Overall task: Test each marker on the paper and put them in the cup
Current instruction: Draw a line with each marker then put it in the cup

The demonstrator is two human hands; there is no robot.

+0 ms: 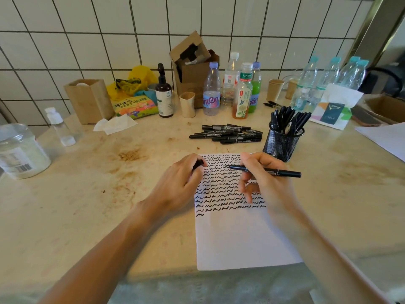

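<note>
My right grip (260, 178) pinches the marker (266, 171), tip over the paper (238, 238). My left grip (182, 183) holds its cap (198, 164). Draw one short squiggle on blank paper, recap firmly, then drop it into the cup (281, 142) just beyond.

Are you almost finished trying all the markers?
Not yet. Lots look done: the paper has many rows of squiggles, and the mesh cup is packed with markers. Right now the right hand holds an uncapped marker over the paper, and the left hand grips what looks like its cap. A pile of markers behind the paper is left.
</note>
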